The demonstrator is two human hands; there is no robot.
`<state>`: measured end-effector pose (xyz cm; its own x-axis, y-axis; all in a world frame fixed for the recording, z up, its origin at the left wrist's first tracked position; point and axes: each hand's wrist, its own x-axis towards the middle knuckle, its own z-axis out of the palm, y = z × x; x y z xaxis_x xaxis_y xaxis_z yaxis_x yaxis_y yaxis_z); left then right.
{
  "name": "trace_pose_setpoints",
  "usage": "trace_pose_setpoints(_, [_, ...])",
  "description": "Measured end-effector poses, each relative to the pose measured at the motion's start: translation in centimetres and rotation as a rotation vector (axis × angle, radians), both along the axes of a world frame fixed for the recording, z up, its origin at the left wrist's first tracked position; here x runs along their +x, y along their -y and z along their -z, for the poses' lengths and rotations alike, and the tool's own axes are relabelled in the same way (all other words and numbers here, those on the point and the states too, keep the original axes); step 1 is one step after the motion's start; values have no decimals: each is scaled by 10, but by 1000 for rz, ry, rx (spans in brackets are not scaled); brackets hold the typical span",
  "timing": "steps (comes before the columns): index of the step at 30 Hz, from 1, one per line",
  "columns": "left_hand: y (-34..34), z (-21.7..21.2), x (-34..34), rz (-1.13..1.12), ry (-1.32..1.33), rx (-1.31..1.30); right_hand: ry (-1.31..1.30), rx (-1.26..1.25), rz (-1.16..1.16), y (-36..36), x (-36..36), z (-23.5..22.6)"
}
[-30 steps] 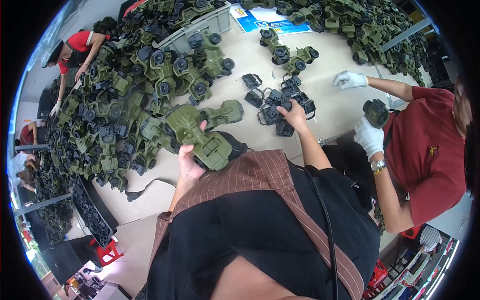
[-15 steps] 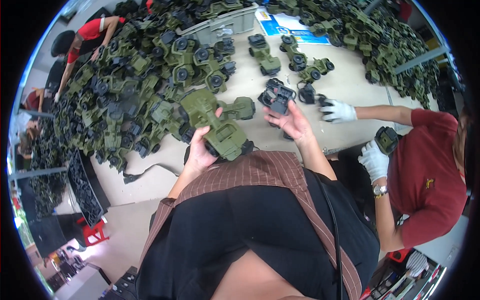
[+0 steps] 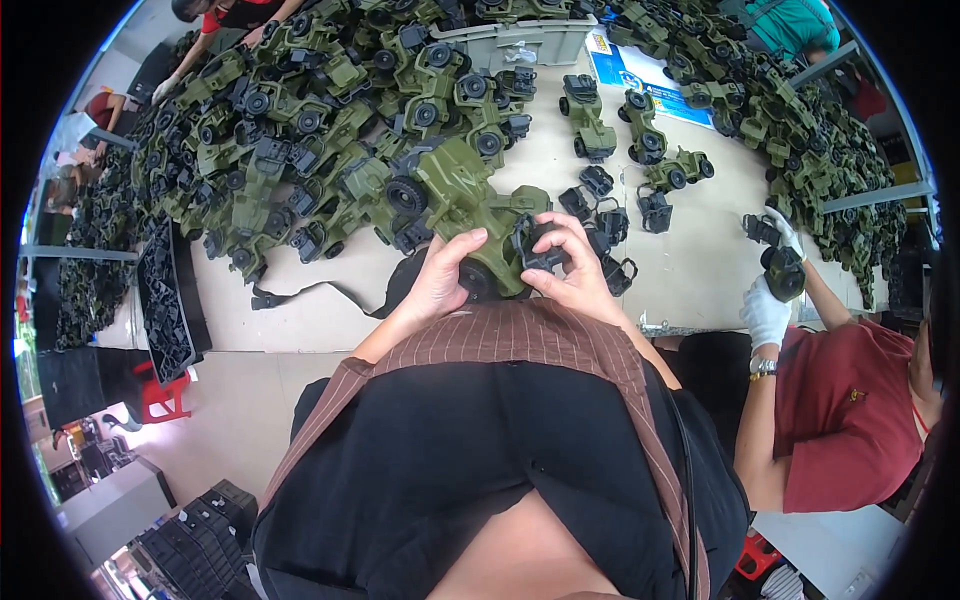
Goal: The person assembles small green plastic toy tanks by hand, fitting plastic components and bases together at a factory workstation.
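Note:
My left hand [image 3: 446,278] is closed round an olive-green toy jeep [image 3: 462,185] with black wheels, held tilted above the table's near edge. In my right hand [image 3: 572,268] is a black plastic toy part [image 3: 538,245] with a frame, pinched between thumb and fingers. That part is against the jeep's right side; whether it is seated there I cannot tell. Several more black plastic parts [image 3: 612,222] lie on the table just beyond my right hand. Another green toy jeep [image 3: 590,118] stands farther back.
A large heap of toy jeeps [image 3: 300,130] covers the left of the table, with another heap [image 3: 820,170] at right. A grey crate [image 3: 520,42] stands at the back. On my right, a co-worker's gloved hand [image 3: 765,312] holds a dark toy piece. A black strap [image 3: 330,290] lies near the front edge.
My right hand has brought the black part back and left against the jeep. The jeep has turned in my left hand. The view has shifted, and the co-worker's gloved hands have moved.

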<state>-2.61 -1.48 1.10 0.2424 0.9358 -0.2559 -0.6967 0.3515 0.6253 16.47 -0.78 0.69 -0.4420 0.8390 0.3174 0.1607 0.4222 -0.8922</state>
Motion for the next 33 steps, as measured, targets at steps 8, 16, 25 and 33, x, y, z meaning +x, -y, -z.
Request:
trace_pose_setpoints(8, [6,-16,3,-71,-145,141,84,226,156,7,-7,-24])
trace_pose_setpoints(16, [6,-10,3,-54,-106,160,96,274,88,8,-7,-17])
trace_pose_setpoints(25, [10,-16,0,14,-147,111,211,434,48,9,-6,-19])
trace_pose_setpoints(33, [13,-7,1,30,-237,164,263,381,-15,13,-2,-12])
